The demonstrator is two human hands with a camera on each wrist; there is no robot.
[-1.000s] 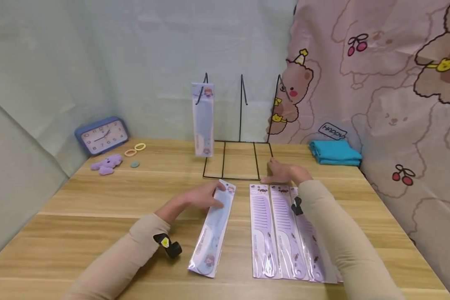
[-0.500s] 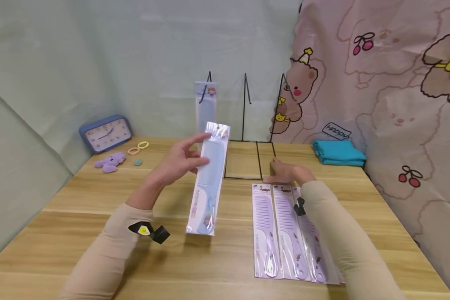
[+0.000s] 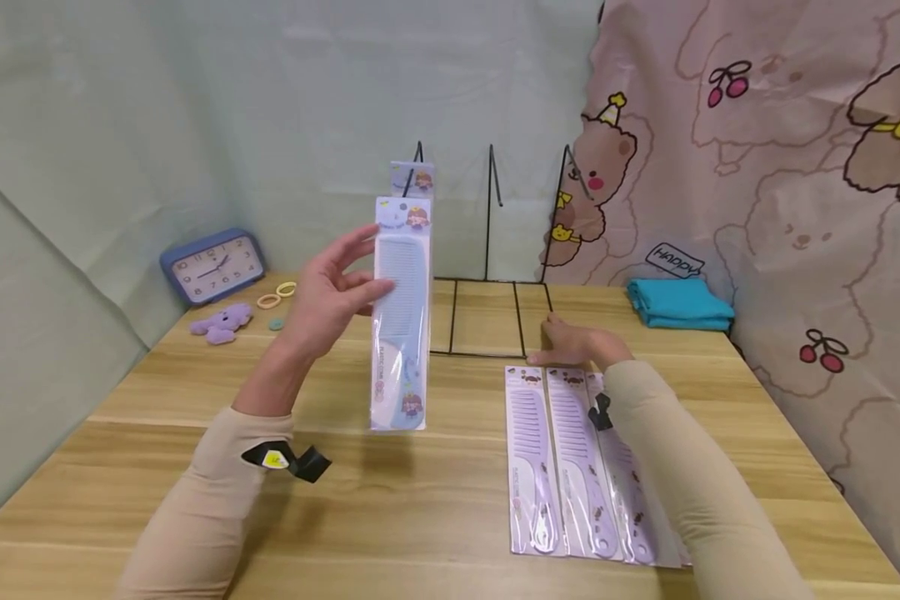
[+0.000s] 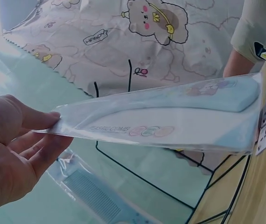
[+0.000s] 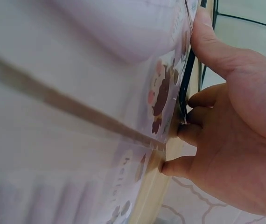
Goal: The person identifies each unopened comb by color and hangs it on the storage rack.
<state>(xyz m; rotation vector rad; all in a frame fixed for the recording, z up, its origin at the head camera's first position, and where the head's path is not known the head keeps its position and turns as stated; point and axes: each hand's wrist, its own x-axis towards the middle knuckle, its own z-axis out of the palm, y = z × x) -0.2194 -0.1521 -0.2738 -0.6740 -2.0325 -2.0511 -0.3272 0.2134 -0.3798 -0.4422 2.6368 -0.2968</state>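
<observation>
My left hand (image 3: 330, 296) holds a packaged light-blue comb (image 3: 401, 317) upright above the table, fingers and thumb pinching its upper part; the left wrist view shows the same comb pack (image 4: 170, 119) gripped by my fingers (image 4: 35, 140). Behind it a second blue comb pack (image 3: 412, 177) hangs on the left hook of a black wire rack (image 3: 491, 250). My right hand (image 3: 573, 343) rests on the table at the rack's base, its fingers (image 5: 193, 133) curled against the black wire. Three purple comb packs (image 3: 570, 458) lie side by side just below that hand.
A blue alarm clock (image 3: 212, 267), a purple plush toy (image 3: 221, 322) and hair ties (image 3: 277, 293) sit at the back left. A folded teal cloth (image 3: 678, 304) lies at the back right. A bear-print curtain (image 3: 757, 167) hangs along the right side.
My left hand picked the blue comb pack up off the table and raised it upright toward the rack. My right hand stayed at the rack's base.
</observation>
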